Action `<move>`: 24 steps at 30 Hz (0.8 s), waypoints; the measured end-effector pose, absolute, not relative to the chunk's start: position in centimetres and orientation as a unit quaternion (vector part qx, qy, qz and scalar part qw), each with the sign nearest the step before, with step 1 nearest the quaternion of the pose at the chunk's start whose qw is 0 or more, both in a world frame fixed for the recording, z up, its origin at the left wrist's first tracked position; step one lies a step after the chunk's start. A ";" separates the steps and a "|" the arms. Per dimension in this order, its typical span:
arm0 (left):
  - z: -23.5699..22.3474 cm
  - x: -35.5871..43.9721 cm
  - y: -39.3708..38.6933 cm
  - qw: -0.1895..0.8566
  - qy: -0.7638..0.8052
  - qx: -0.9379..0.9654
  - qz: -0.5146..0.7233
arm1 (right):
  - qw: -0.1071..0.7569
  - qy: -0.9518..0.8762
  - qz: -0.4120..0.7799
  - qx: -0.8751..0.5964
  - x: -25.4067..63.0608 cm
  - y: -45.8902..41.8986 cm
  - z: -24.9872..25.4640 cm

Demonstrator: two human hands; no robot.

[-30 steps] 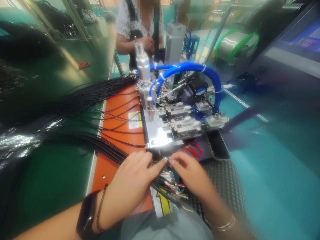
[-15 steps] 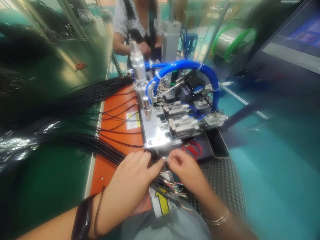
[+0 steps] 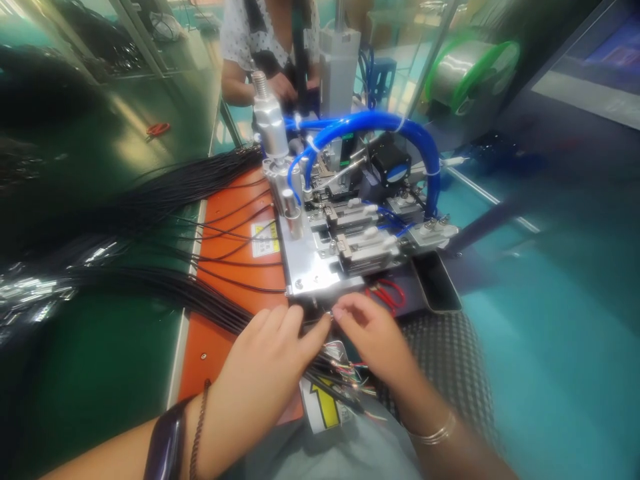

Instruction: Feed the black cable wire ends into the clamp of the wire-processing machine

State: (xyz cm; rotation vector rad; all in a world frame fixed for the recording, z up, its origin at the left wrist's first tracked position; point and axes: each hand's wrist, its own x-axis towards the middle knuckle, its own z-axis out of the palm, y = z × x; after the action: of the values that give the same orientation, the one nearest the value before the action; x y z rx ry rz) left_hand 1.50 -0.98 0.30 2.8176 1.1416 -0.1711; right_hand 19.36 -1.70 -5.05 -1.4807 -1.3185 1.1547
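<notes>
My left hand [image 3: 275, 350] lies over the front of the black cable bundle [image 3: 200, 297], fingers curled and the index finger pointing right. My right hand [image 3: 373, 333] is closed in a pinch, its fingertips meeting those of the left. Something small and pale shows between the fingertips, too small to name. Below the hands, stripped cable ends with thin coloured wires [image 3: 357, 380] fan out over a white and yellow label with an arrow [image 3: 323, 403]. Just beyond the fingers stands the metal machine [image 3: 320, 267] with its clamps and blue hoses [image 3: 370, 123].
Single black cables run across the orange table [image 3: 225, 260] into the machine. Red-handled scissors [image 3: 387, 293] and a black open tray [image 3: 435, 283] sit right of it. Another person [image 3: 273, 47] stands behind. A green-rimmed spool [image 3: 470, 73] is at the back right.
The view has shifted slightly. My fingertips stay together at the same spot, the right hand a little more closed up to the left. The other person's hand has moved slightly.
</notes>
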 end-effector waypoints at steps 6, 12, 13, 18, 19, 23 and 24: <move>0.2 1.4 -1.0 0.046 0.371 0.926 -0.050 | 0.400 -0.550 0.434 -0.590 19.3 -1.8 -5.5; 0.3 1.4 -1.0 0.050 0.371 0.926 -0.058 | 0.378 -0.524 0.472 -0.600 19.2 -1.4 -5.5; 0.4 1.5 -1.1 0.048 0.372 0.925 -0.061 | 0.368 -0.520 0.483 -0.601 19.2 -1.3 -5.6; 0.5 1.8 -1.0 0.036 0.385 0.920 -0.066 | 0.348 -0.496 0.523 -0.600 19.4 -1.0 -6.0; 0.4 1.8 -0.9 0.032 0.382 0.922 -0.059 | 0.356 -0.495 0.517 -0.601 19.5 -1.1 -6.0; -0.1 1.3 -0.8 0.016 0.351 0.936 -0.010 | 0.395 -0.573 0.453 -0.557 19.8 -1.4 -5.3; -0.2 1.1 -0.9 0.007 0.346 0.938 0.003 | 0.396 -0.600 0.435 -0.542 19.8 -1.5 -5.2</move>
State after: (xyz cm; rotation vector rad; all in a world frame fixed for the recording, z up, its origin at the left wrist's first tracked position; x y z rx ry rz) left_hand 1.07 -0.85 -0.19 2.9345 1.0814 0.0104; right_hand 19.77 -1.47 -5.17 -1.3723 -1.5208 1.1032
